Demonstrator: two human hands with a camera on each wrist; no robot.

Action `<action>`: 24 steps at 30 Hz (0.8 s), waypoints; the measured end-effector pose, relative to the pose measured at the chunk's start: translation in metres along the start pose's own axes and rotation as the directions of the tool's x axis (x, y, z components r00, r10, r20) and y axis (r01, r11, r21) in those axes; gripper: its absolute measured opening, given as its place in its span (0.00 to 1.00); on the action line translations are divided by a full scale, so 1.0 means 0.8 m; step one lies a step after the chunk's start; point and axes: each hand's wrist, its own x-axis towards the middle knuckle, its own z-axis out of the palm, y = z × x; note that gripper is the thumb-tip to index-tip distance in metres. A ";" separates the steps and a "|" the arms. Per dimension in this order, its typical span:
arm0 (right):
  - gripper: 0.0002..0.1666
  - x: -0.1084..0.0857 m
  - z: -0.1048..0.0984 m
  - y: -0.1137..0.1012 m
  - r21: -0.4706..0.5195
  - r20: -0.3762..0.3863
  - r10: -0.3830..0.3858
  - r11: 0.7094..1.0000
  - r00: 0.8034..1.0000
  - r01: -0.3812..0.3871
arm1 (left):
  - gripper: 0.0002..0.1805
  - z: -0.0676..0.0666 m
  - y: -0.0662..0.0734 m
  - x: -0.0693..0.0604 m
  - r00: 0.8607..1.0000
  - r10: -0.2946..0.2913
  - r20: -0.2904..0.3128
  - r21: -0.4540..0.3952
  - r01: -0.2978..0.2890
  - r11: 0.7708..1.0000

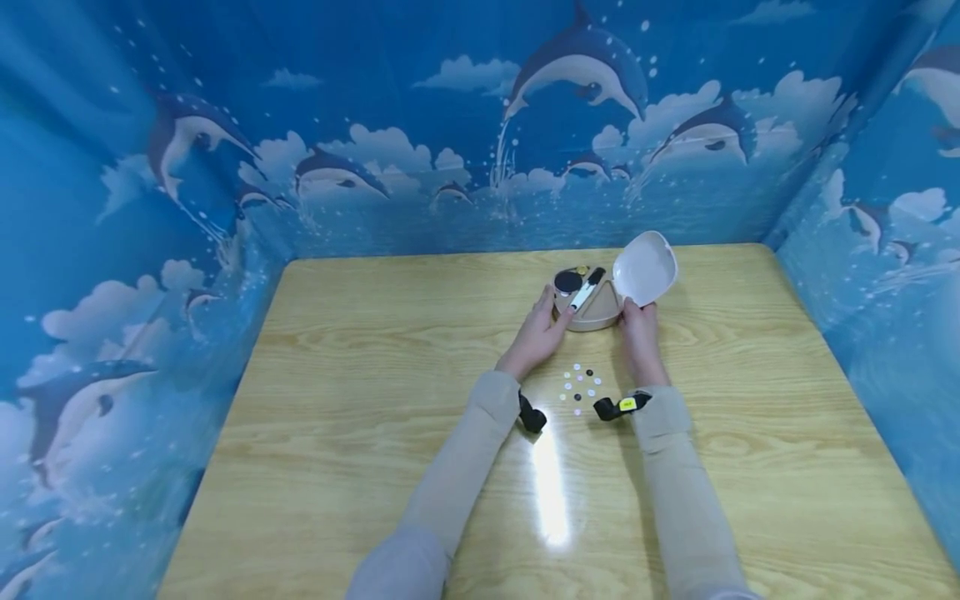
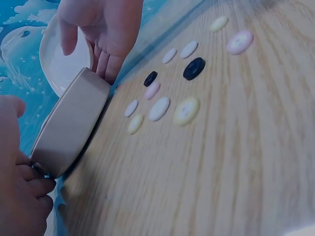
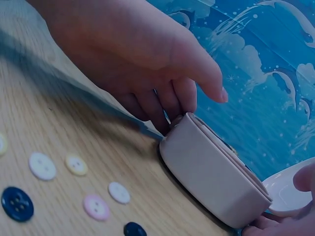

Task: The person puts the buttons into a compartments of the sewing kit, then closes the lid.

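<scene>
A beige rounded case point(image 1: 595, 324) stands on the table with its white-lined lid point(image 1: 647, 268) swung out to the right. Inside lie a round black piece point(image 1: 567, 282), a slim white-and-black tool point(image 1: 587, 290) and a small gold item. My left hand point(image 1: 537, 335) holds the case's left side, fingers curled against its end in both wrist views. On the other side, my right hand point(image 1: 642, 337) grips the case's right end beside the lid. Several loose buttons point(image 3: 17, 203), white, black, pink and yellow, lie on the near side of the case.
The wooden table point(image 1: 360, 375) ends at a blue dolphin-print curtain point(image 1: 420, 208) just behind the case. Similar curtain hangs at left and right. A bright light reflection crosses the table between the forearms.
</scene>
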 end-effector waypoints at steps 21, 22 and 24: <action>0.31 0.017 0.028 -0.002 0.031 0.169 0.097 0.994 0.981 -0.103 | 0.44 -0.021 -0.009 -0.021 0.994 -0.079 -0.079 -0.027 0.077 0.997; 0.31 0.017 0.030 -0.003 0.017 0.174 0.115 0.993 0.978 -0.120 | 0.44 -0.022 -0.009 -0.023 0.993 -0.087 -0.078 -0.021 0.086 0.996; 0.31 0.019 0.033 -0.007 0.007 0.185 0.147 0.989 0.972 -0.151 | 0.45 -0.024 -0.009 -0.026 0.992 -0.098 -0.078 -0.021 0.097 0.995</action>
